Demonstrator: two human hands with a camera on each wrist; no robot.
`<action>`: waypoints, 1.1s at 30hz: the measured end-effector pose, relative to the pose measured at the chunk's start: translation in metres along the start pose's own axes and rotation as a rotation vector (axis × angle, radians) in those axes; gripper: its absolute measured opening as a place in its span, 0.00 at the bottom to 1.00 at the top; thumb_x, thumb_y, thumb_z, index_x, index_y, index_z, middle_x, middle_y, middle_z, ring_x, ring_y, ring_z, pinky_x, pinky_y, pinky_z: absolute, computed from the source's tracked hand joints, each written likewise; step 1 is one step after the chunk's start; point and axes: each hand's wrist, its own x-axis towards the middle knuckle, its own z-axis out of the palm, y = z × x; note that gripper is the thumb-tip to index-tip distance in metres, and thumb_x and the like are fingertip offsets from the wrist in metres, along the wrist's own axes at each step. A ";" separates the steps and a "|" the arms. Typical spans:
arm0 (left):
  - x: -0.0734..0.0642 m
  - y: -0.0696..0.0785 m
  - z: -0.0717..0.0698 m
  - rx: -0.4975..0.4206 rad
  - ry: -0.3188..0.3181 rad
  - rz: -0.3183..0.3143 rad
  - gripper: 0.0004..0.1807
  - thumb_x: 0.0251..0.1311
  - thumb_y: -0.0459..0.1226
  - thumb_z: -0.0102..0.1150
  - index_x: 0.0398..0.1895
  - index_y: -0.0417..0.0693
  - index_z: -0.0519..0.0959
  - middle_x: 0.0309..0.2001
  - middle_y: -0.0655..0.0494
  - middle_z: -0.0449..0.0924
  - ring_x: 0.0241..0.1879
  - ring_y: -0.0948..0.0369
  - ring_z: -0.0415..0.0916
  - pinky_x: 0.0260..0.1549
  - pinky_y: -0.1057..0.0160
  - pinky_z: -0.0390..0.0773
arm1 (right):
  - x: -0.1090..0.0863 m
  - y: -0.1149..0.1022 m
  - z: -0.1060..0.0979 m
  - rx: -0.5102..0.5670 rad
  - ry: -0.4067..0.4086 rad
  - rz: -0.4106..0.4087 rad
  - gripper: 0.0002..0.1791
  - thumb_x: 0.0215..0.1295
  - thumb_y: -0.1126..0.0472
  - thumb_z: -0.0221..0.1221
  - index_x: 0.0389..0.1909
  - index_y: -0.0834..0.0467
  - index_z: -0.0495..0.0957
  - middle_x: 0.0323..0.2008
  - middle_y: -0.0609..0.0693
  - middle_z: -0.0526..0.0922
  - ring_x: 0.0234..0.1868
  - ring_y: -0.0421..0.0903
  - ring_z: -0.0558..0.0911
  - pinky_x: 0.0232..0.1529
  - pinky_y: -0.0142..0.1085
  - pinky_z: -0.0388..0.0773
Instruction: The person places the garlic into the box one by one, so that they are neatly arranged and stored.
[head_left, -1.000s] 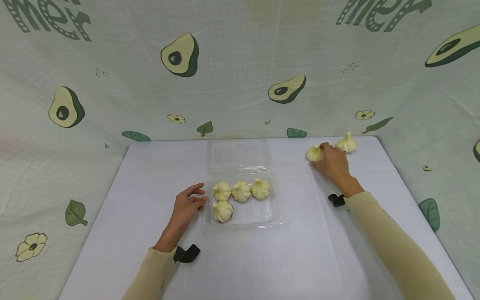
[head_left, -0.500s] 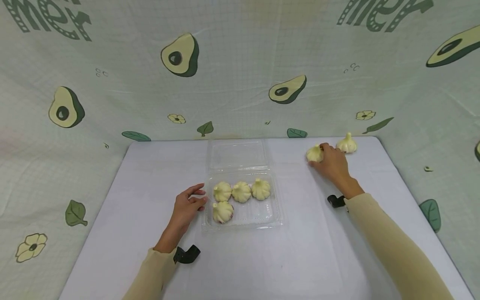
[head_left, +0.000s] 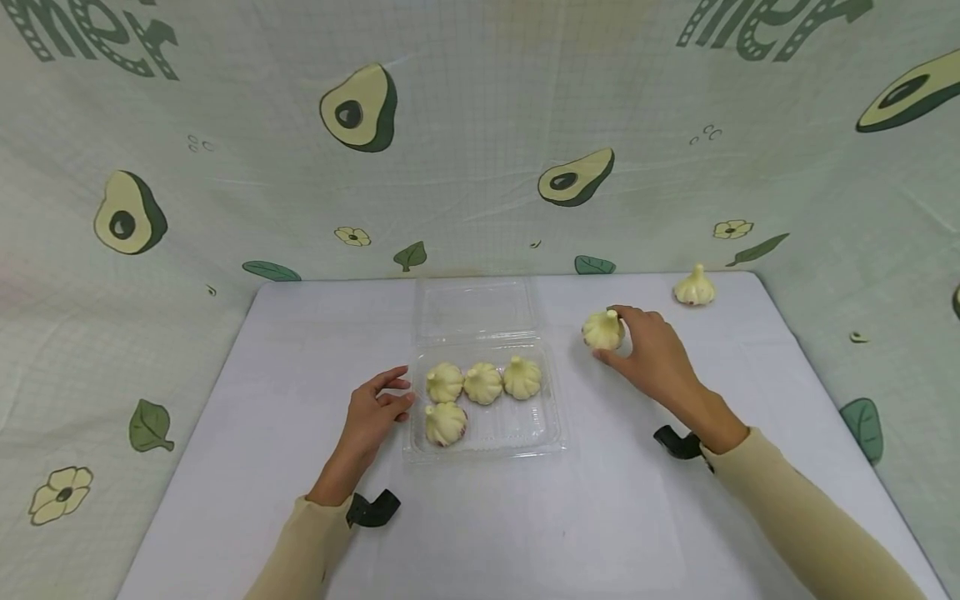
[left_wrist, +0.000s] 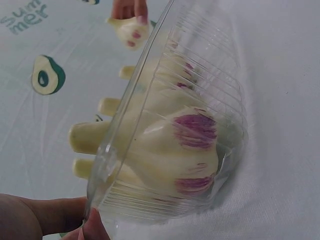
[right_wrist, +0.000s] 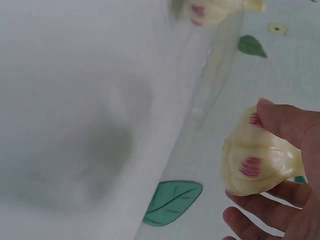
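Six garlic bulbs are in view, and one of them, the held garlic (head_left: pixel 602 331), sits in the grip of the right hand (head_left: pixel 651 354). That grip is clamped on the bulb, thumb on the near side and fingers on the far side, with the stem uppermost. The right wrist view shows purple patches on its skin and the bulb lifted clear of the table (head_left: pixel 480 533). Beyond this grip and to its right stands the spare garlic (head_left: pixel 693 287), upright near the far edge of the table and well apart from the fingers.

To the left of the right hand's grip, and a little nearer the person, is the clear plastic box (head_left: pixel 517 429), its lid (head_left: pixel 475 308) folded open on the far side. The left hand (head_left: pixel 378 417) pinches the left rim of the box, finger and thumb together on the thin plastic edge. Just to the right of that pinch, inside the box, are four bulbs: the near garlic (head_left: pixel 446 424) closest to the person, and behind it a row made up of the left garlic (head_left: pixel 445 382), the middle garlic (head_left: pixel 482 383) and the right garlic (head_left: pixel 522 378). Past both grips hangs a pale cloth (head_left: pixel 465 125) printed with avocados.
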 end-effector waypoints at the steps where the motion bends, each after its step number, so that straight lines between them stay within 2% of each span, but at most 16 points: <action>1: 0.000 0.000 0.000 0.000 -0.001 0.000 0.28 0.70 0.24 0.63 0.72 0.35 0.73 0.55 0.39 0.76 0.36 0.65 0.79 0.32 0.71 0.82 | -0.003 -0.006 -0.001 0.000 -0.003 -0.015 0.37 0.63 0.57 0.75 0.68 0.70 0.73 0.61 0.70 0.80 0.60 0.70 0.77 0.58 0.65 0.75; 8: 0.000 0.000 0.000 0.002 -0.006 0.006 0.28 0.70 0.25 0.63 0.72 0.34 0.73 0.54 0.42 0.76 0.36 0.66 0.79 0.31 0.70 0.82 | -0.022 -0.049 0.001 0.002 -0.050 -0.129 0.38 0.61 0.55 0.77 0.68 0.66 0.75 0.62 0.63 0.82 0.63 0.64 0.77 0.63 0.60 0.75; 14: 0.001 0.000 0.001 0.002 -0.008 0.003 0.28 0.70 0.25 0.64 0.73 0.34 0.73 0.55 0.41 0.76 0.35 0.66 0.79 0.31 0.70 0.82 | -0.034 -0.074 0.011 0.022 -0.064 -0.250 0.39 0.59 0.54 0.79 0.67 0.64 0.76 0.62 0.58 0.83 0.64 0.60 0.78 0.64 0.56 0.76; 21: 0.001 -0.001 0.001 -0.005 -0.009 0.000 0.28 0.70 0.26 0.64 0.73 0.34 0.73 0.55 0.42 0.76 0.37 0.64 0.79 0.31 0.70 0.83 | -0.038 -0.091 0.024 0.043 -0.077 -0.346 0.38 0.56 0.54 0.81 0.65 0.62 0.78 0.61 0.54 0.83 0.62 0.58 0.79 0.62 0.54 0.77; 26: 0.001 -0.001 0.001 -0.008 -0.013 -0.002 0.29 0.71 0.26 0.64 0.73 0.34 0.72 0.56 0.41 0.76 0.38 0.63 0.79 0.32 0.70 0.83 | -0.038 -0.101 0.032 0.044 -0.096 -0.408 0.39 0.54 0.53 0.82 0.65 0.60 0.78 0.61 0.53 0.83 0.62 0.56 0.79 0.65 0.53 0.75; 33: 0.000 0.000 0.000 -0.004 -0.003 -0.003 0.28 0.70 0.25 0.63 0.73 0.35 0.73 0.56 0.39 0.76 0.37 0.64 0.79 0.31 0.71 0.82 | -0.039 -0.112 0.045 -0.004 -0.137 -0.490 0.38 0.57 0.52 0.80 0.65 0.59 0.77 0.59 0.52 0.83 0.62 0.54 0.79 0.66 0.50 0.74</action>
